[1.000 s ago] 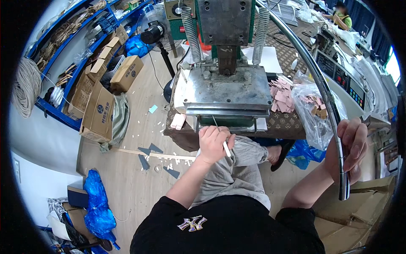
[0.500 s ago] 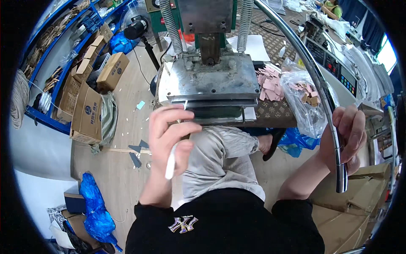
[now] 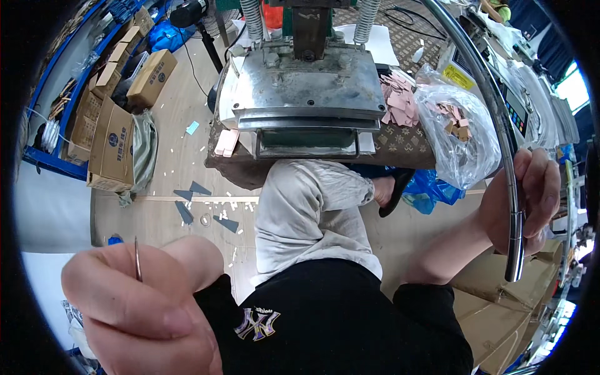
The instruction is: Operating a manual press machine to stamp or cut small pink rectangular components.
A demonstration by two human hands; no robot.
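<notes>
My left hand is raised at the lower left, close to the camera. Its thumb and finger pinch a thin, pointed metal tool; most of the tool is hidden by the fingers. At the right, my right hand has its fingers curled around the lower end of a long, curved metal lever. The hand press, with a heavy steel block and two springs, stands ahead of me. Beneath its block lies a dark green plate with a metal frame. Pink pieces lie beside it on the left.
A patterned cloth covers the press table. Loose pink pieces and a clear plastic bag of pieces lie right of the press. Cardboard boxes stand at the left; grey scraps litter the floor.
My left hand has moved from the press front down and left, toward the camera, with the tool. My right hand stays on the lever. The view has shifted, and the pink pieces left of the press now show.
</notes>
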